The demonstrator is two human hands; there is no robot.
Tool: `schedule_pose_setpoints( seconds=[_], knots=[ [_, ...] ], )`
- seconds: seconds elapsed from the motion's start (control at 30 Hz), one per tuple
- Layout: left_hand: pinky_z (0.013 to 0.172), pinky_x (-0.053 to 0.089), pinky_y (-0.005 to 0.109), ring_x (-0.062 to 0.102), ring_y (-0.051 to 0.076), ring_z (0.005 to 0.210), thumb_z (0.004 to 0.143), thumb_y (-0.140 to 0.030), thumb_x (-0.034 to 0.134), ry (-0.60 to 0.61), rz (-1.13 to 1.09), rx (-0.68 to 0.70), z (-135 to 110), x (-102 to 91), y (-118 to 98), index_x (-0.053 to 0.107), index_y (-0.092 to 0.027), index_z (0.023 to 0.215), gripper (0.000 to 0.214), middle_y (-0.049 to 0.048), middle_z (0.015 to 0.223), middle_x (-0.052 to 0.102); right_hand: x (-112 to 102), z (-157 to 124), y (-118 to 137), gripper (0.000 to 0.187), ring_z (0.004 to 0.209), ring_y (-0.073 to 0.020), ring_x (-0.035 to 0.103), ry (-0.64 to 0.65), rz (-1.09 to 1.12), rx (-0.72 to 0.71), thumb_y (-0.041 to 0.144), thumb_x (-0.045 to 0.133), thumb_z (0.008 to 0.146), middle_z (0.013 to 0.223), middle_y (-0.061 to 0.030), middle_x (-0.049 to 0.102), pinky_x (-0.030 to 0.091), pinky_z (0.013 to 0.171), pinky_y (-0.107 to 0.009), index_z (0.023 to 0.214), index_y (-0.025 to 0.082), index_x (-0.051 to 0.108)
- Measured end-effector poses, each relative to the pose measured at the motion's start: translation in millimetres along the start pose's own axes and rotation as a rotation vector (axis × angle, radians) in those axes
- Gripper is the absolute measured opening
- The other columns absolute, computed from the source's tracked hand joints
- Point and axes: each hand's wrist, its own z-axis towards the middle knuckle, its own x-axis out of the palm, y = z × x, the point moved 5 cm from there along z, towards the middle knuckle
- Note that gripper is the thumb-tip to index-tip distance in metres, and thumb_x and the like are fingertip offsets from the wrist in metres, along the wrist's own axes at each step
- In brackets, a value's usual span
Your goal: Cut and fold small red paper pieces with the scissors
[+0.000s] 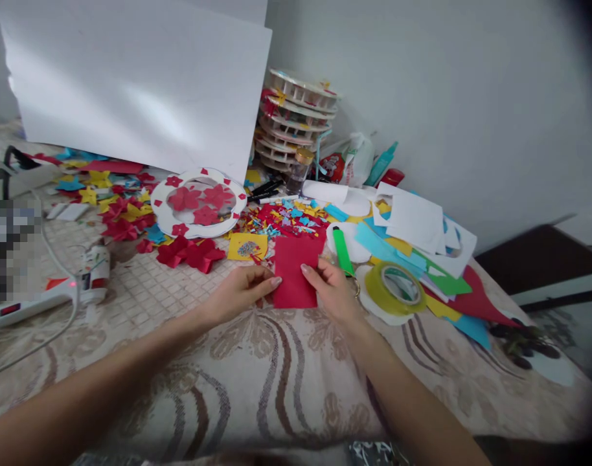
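Note:
A red paper rectangle (292,268) lies on the patterned cloth (257,375) in the middle of the view. My left hand (242,292) pinches its left edge with thumb and fingers closed. My right hand (331,290) grips its right edge, fingers curled over the paper. Scissor handles seem to sit under my right hand, mostly hidden. A green marker (343,251) lies just beyond my right hand.
A roll of yellow tape (392,288) sits right of my right hand. Paper scraps (291,217), red paper flowers (192,254), a white ring with red flowers (199,202), a glue gun (48,294), stacked trays (296,120) and a white board (135,84) crowd the back.

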Motion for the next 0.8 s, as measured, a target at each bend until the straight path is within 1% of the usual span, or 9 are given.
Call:
schedule_pose_setpoints(
  seconds=[0.1, 0.17, 0.23, 0.33, 0.4, 0.5, 0.67, 0.77, 0.8],
  knots=[
    [0.049, 0.038, 0.02, 0.048, 0.008, 0.048, 0.077, -0.043, 0.057, 0.002, -0.05, -0.048, 1.3, -0.1, 3.9, 0.055, -0.016, 0.063, 0.03, -0.0039, 0.052, 0.053, 2.1, -0.8, -1.9, 0.019, 0.072, -0.0177, 0.058, 0.015, -0.037, -0.013, 0.041, 0.061, 0.078, 0.081, -0.0011, 0.064, 0.047, 0.064, -0.03, 0.086, 0.024, 0.061],
    [0.049, 0.038, 0.02, 0.047, 0.008, 0.047, 0.077, -0.042, 0.057, -0.03, -0.076, -0.079, 1.8, -3.0, 4.9, 0.055, -0.016, 0.063, 0.03, -0.0032, 0.052, 0.055, 0.9, -0.8, 0.0, 0.024, 0.073, -0.0175, 0.058, -0.001, -0.032, -0.022, 0.041, 0.06, 0.079, 0.081, -0.0007, 0.062, 0.047, 0.066, -0.03, 0.097, 0.026, 0.058],
    [0.049, 0.038, 0.02, 0.048, 0.008, 0.046, 0.077, -0.042, 0.057, -0.06, -0.102, -0.109, 2.1, -6.3, 5.5, 0.054, -0.016, 0.063, 0.03, -0.0019, 0.053, 0.057, -1.9, -1.1, 5.1, 0.036, 0.071, -0.0171, 0.056, -0.025, -0.073, -0.048, 0.04, 0.059, 0.08, 0.078, -0.0001, 0.06, 0.046, 0.066, -0.03, 0.114, 0.029, 0.051],
    [0.049, 0.038, 0.02, 0.048, 0.008, 0.046, 0.077, -0.042, 0.057, -0.091, -0.125, -0.121, 2.7, -10.9, 6.2, 0.054, -0.015, 0.063, 0.031, -0.0011, 0.053, 0.059, -5.0, -2.2, 14.7, 0.047, 0.061, -0.015, 0.049, -0.003, -0.189, -0.101, 0.036, 0.054, 0.084, 0.071, 0.0016, 0.052, 0.042, 0.06, -0.028, 0.129, 0.034, 0.041],
    [0.05, 0.038, 0.02, 0.048, 0.007, 0.047, 0.077, -0.042, 0.058, -0.105, -0.142, -0.119, 3.2, -13.3, 7.2, 0.054, -0.015, 0.064, 0.031, -0.001, 0.054, 0.059, -5.9, -2.8, 18.2, 0.04, 0.059, -0.0133, 0.046, 0.052, -0.212, -0.122, 0.032, 0.051, 0.085, 0.074, 0.0014, 0.051, 0.04, 0.058, -0.027, 0.125, 0.034, 0.046],
    [0.05, 0.038, 0.02, 0.048, 0.007, 0.048, 0.077, -0.042, 0.058, -0.118, -0.174, -0.127, 4.0, -15.4, 9.8, 0.055, -0.014, 0.065, 0.031, -0.0008, 0.055, 0.059, -6.5, -2.1, 16.4, 0.028, 0.067, -0.0126, 0.05, 0.127, -0.167, -0.119, 0.029, 0.051, 0.085, 0.083, 0.0001, 0.053, 0.042, 0.061, -0.025, 0.112, 0.03, 0.057],
    [0.05, 0.038, 0.02, 0.047, 0.007, 0.047, 0.077, -0.044, 0.058, -0.131, -0.16, -0.121, 5.1, -16.6, 9.7, 0.054, -0.014, 0.065, 0.032, -0.0014, 0.054, 0.058, -5.1, 1.5, 1.5, 0.045, 0.063, -0.0117, 0.053, 0.161, 0.026, -0.041, 0.031, 0.066, 0.075, 0.077, 0.0026, 0.057, 0.044, 0.058, -0.025, 0.117, 0.029, 0.047],
    [0.05, 0.037, 0.02, 0.046, 0.007, 0.048, 0.076, -0.044, 0.059, -0.138, -0.125, -0.089, 5.0, -16.6, 6.2, 0.054, -0.015, 0.066, 0.032, -0.003, 0.054, 0.055, -3.8, 1.0, -3.7, 0.021, 0.054, -0.0103, 0.052, 0.163, -0.074, 0.0, 0.035, 0.066, 0.075, 0.063, 0.0037, 0.056, 0.042, 0.053, -0.024, 0.088, 0.021, 0.056],
    [0.049, 0.037, 0.02, 0.046, 0.007, 0.048, 0.075, -0.044, 0.06, -0.151, -0.122, -0.078, 4.8, -17.1, 5.2, 0.054, -0.015, 0.067, 0.031, -0.0038, 0.054, 0.054, -3.5, 0.2, -3.7, 0.02, 0.052, -0.0098, 0.051, 0.163, -0.118, 0.005, 0.037, 0.065, 0.076, 0.059, 0.004, 0.056, 0.041, 0.052, -0.023, 0.078, 0.02, 0.055]
  ],
)
